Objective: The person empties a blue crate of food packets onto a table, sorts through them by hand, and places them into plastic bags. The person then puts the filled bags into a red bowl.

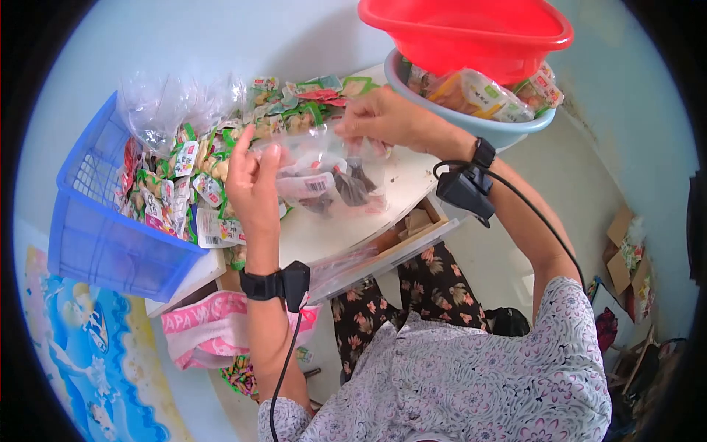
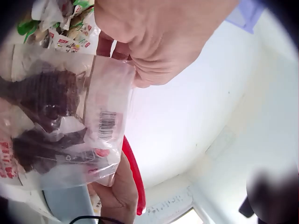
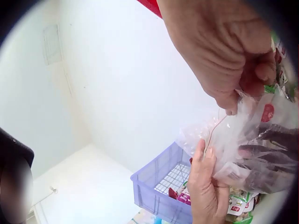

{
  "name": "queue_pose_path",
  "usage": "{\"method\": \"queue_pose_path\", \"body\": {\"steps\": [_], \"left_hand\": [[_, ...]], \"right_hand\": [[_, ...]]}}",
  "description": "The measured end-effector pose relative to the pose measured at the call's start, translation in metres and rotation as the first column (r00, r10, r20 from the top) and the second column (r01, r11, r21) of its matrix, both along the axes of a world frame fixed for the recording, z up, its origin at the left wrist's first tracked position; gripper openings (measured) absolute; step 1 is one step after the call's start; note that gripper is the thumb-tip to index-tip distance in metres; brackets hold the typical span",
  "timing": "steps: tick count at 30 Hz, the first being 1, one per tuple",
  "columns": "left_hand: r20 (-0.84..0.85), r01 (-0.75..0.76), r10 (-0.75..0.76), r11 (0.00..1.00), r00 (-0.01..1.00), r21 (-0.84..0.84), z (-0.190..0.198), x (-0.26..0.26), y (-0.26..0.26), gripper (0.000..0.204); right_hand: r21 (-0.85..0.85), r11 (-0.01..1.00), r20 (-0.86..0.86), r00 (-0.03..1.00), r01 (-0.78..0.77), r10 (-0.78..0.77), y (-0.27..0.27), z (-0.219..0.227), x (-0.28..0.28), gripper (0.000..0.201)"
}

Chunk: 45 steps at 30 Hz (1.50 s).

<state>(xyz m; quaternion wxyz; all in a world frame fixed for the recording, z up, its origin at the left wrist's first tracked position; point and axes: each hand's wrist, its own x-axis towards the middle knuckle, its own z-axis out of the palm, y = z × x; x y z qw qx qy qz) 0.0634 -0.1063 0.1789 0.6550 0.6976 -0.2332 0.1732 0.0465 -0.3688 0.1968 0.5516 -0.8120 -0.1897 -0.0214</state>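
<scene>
A clear plastic bag (image 1: 346, 180) with several small dark packets and printed white labels inside hangs between the two hands, over the white table. My right hand (image 1: 394, 121) pinches the bag's upper right corner between thumb and fingers; the right wrist view shows the plastic bunched at the fingertips. At the bag's left edge is my left hand (image 1: 254, 184), holding the plastic by its rim with thumb and fingers pointing up. A dark packet (image 2: 51, 93) and a barcode (image 2: 107, 125) show through the plastic in the left wrist view.
A heap of small snack packets (image 1: 177, 184) spills from a tipped blue basket (image 1: 125, 228) onto the table (image 1: 412, 177). Loose clear bags (image 1: 177, 110) lie above it. A red basin (image 1: 471, 37) sits on a light blue basin (image 1: 508, 129) of packets. An open drawer (image 1: 416, 225) juts out below.
</scene>
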Motion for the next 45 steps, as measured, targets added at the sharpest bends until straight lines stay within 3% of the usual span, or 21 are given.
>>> {"method": "queue_pose_path", "body": {"steps": [3, 6, 9, 12, 15, 17, 18, 20, 23, 25, 26, 29, 35, 38, 43, 45], "left_hand": [[0.271, -0.188, 0.146, 0.972, 0.951, 0.138, 0.002, -0.001, -0.003, 0.057], [0.638, -0.441, 0.179, 0.854, 0.748, 0.277, 0.016, -0.012, -0.001, 0.061], [0.695, -0.345, -0.118, 0.802, 0.709, 0.487, 0.025, -0.023, -0.005, 0.06], [0.606, -0.28, -0.243, 0.718, 0.758, 0.638, 0.023, -0.024, -0.007, 0.064], [0.493, -0.198, -0.262, 0.687, 0.83, 0.699, 0.019, -0.019, 0.003, 0.071], [0.506, -0.194, -0.276, 0.695, 0.817, 0.692, 0.017, -0.014, 0.006, 0.073], [0.51, -0.194, -0.279, 0.697, 0.814, 0.691, 0.015, -0.014, 0.009, 0.074], [0.441, -0.156, -0.223, 0.723, 0.87, 0.673, 0.012, -0.018, 0.008, 0.076], [0.312, -0.099, -0.166, 0.724, 0.935, 0.683, 0.018, -0.024, 0.007, 0.078], [0.273, -0.073, -0.165, 0.72, 0.948, 0.69, 0.019, -0.025, 0.002, 0.078], [0.281, -0.068, -0.18, 0.721, 0.943, 0.689, 0.017, -0.023, 0.004, 0.078], [0.326, -0.067, -0.238, 0.707, 0.915, 0.704, 0.013, -0.015, 0.006, 0.08], [0.271, -0.034, -0.233, 0.697, 0.934, 0.716, 0.02, -0.029, 0.003, 0.082], [0.291, -0.036, -0.253, 0.695, 0.923, 0.718, 0.017, -0.031, 0.005, 0.084], [0.23, 0.009, -0.256, 0.687, 0.939, 0.727, 0.021, -0.034, 0.007, 0.085], [0.373, -0.043, -0.265, 0.763, 0.889, 0.645, 0.025, -0.033, 0.006, 0.079]], "right_hand": [[-0.01, 0.999, -0.115, 0.992, -0.053, 0.051, -0.001, -0.002, 0.002, 0.026], [-0.051, 0.997, -0.138, 0.989, -0.065, 0.057, 0.003, -0.002, 0.001, 0.026], [-0.075, 0.994, -0.155, 0.986, -0.076, 0.064, 0.002, -0.008, 0.007, 0.028], [-0.112, 0.99, -0.161, 0.985, -0.083, 0.064, -0.001, -0.006, 0.004, 0.028], [-0.204, 0.977, -0.11, 0.993, -0.063, 0.041, -0.005, 0.002, -0.005, 0.026], [-0.229, 0.972, -0.097, 0.995, -0.047, 0.025, -0.004, 0.006, -0.012, 0.022], [-0.247, 0.967, 0.117, 0.992, 0.069, -0.041, -0.001, 0.0, -0.012, 0.022], [-0.201, 0.935, 0.527, 0.837, 0.291, -0.147, 0.007, -0.014, -0.011, 0.022], [-0.195, 0.934, 0.621, 0.775, 0.299, -0.118, 0.032, 0.013, -0.039, 0.022], [-0.414, 0.844, 0.682, 0.73, 0.34, 0.041, 0.044, 0.015, -0.05, 0.021], [-0.514, 0.769, 0.696, 0.709, 0.379, 0.116, 0.047, 0.017, -0.055, 0.022], [-0.56, 0.708, 0.706, 0.696, 0.432, 0.134, 0.053, 0.01, -0.051, 0.03], [-0.714, 0.596, 0.537, 0.833, 0.367, 0.13, 0.057, 0.003, -0.057, 0.025], [-0.649, 0.645, 0.609, 0.783, 0.404, 0.123, 0.055, -0.006, -0.054, 0.017], [-0.653, 0.661, 0.584, 0.801, 0.37, 0.129, 0.053, -0.001, -0.06, 0.015], [-0.602, 0.702, 0.601, 0.794, 0.38, 0.086, 0.048, -0.008, -0.059, 0.015]]}}
